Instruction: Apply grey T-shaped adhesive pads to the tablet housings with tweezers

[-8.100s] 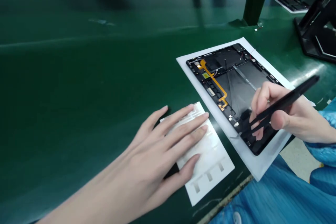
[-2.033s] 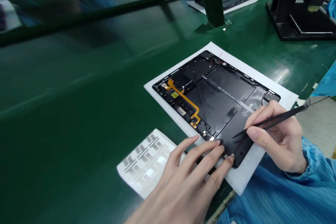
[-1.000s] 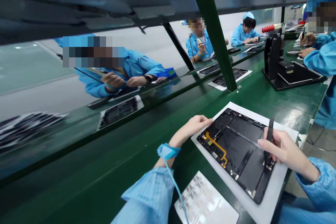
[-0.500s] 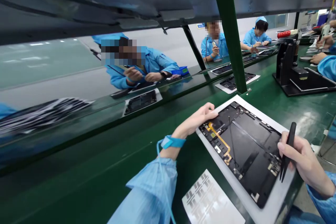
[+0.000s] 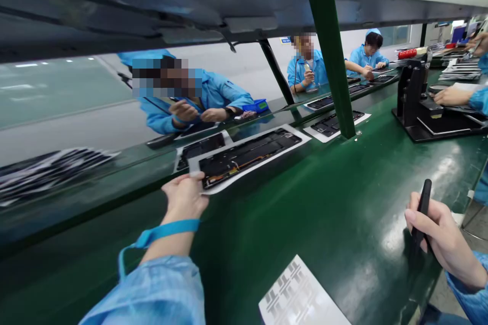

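My left hand [image 5: 185, 197] pinches the near left corner of a white sheet that carries an opened tablet [image 5: 251, 155]. Black inside parts and an orange flex cable show in the tablet, which is at the raised strip along the far side of the green bench. Over the bench's right edge, my right hand [image 5: 438, 228] is closed round black tweezers [image 5: 422, 210], their tips pointing down. A white sheet of grey stickers [image 5: 303, 297] lies between my arms at the front. A blue band with a cord circles my left wrist.
More opened tablets on white sheets, one [image 5: 331, 124] beside a green post [image 5: 335, 56], line the far strip. A black press fixture [image 5: 417, 104] stands at the right. A shelf [image 5: 190, 5] hangs overhead. Several co-workers in blue sit across and at the right. A stack of sheets [image 5: 49, 170] is far left.
My left hand has carried the tablet and its white sheet from in front of me, away and left, to the far strip. My right hand stays nearly in place with the tweezers.
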Action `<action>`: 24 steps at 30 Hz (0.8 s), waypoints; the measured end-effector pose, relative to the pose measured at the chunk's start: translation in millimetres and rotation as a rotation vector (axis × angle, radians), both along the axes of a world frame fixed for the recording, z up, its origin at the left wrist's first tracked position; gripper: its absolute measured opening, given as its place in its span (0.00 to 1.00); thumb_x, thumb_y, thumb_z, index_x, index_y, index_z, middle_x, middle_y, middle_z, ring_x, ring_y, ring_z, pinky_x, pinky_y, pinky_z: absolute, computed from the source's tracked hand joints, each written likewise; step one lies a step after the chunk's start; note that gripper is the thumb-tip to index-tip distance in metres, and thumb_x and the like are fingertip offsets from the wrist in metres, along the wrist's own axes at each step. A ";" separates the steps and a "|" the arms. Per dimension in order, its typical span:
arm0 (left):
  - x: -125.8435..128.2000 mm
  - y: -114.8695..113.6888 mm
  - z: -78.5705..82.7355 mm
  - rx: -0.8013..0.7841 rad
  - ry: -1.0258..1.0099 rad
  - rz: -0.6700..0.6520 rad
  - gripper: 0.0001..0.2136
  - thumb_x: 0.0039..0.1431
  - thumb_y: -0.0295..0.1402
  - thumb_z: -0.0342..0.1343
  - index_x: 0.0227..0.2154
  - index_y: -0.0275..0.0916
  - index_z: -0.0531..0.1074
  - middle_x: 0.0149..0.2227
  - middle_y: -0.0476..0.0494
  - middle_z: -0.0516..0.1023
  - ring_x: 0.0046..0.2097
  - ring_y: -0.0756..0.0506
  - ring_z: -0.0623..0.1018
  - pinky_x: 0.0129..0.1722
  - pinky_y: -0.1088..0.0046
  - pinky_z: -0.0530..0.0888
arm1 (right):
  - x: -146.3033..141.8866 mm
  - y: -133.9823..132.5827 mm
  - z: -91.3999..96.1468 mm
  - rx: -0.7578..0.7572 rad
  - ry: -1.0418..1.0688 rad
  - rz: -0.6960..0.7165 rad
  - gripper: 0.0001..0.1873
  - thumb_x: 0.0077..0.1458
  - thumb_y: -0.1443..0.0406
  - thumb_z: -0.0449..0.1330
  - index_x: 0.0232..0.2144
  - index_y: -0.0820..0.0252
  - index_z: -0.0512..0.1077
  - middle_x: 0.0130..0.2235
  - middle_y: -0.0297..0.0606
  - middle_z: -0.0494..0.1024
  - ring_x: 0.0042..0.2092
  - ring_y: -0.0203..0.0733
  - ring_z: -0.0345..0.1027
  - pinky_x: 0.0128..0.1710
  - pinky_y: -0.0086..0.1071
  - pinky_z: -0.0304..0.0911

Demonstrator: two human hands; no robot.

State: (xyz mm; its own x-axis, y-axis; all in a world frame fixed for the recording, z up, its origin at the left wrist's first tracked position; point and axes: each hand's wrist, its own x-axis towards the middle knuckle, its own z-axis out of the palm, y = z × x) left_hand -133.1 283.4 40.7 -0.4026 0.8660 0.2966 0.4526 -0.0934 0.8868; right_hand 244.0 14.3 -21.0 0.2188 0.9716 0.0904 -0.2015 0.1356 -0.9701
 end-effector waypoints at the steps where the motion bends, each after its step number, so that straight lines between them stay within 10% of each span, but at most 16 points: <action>1: -7.4 -5.8 -6.1 0.007 0.027 0.049 0.17 0.65 0.39 0.54 0.52 0.36 0.65 0.48 0.40 0.70 0.44 0.45 0.75 0.41 0.64 0.76 | -0.3 -0.2 0.7 0.002 -0.003 -0.004 0.25 0.51 0.49 0.65 0.21 0.60 0.61 0.18 0.26 0.60 0.16 0.26 0.54 0.14 0.19 0.49; 8: -43.0 -67.4 -52.8 0.093 0.289 0.077 0.30 0.64 0.41 0.53 0.65 0.43 0.47 0.65 0.35 0.50 0.62 0.31 0.60 0.60 0.41 0.60 | -0.2 -0.8 4.5 -0.004 -0.034 -0.016 0.25 0.50 0.49 0.66 0.21 0.60 0.61 0.18 0.26 0.61 0.16 0.27 0.54 0.14 0.20 0.49; 13: -21.2 -61.8 -38.1 0.102 0.585 -0.067 0.32 0.63 0.41 0.55 0.65 0.43 0.48 0.67 0.35 0.45 0.66 0.27 0.50 0.62 0.34 0.48 | 1.6 0.6 3.4 -0.016 -0.092 0.041 0.24 0.51 0.49 0.65 0.21 0.60 0.62 0.18 0.26 0.60 0.16 0.27 0.55 0.15 0.21 0.50; 19: -7.5 -100.8 -38.0 0.274 0.913 -0.363 0.20 0.67 0.36 0.47 0.58 0.33 0.59 0.60 0.28 0.60 0.63 0.30 0.62 0.61 0.42 0.61 | -4.1 4.2 11.1 -0.055 -0.126 -0.009 0.28 0.52 0.44 0.61 0.18 0.60 0.60 0.18 0.29 0.62 0.20 0.30 0.58 0.20 0.23 0.58; 24: 0.9 -170.8 -59.0 0.482 1.037 -0.744 0.17 0.67 0.35 0.44 0.57 0.50 0.62 0.55 0.46 0.72 0.55 0.45 0.73 0.56 0.69 0.71 | 13.2 23.7 34.8 -0.231 -0.316 0.306 0.28 0.55 0.41 0.51 0.20 0.55 0.53 0.16 0.27 0.61 0.16 0.32 0.55 0.14 0.26 0.54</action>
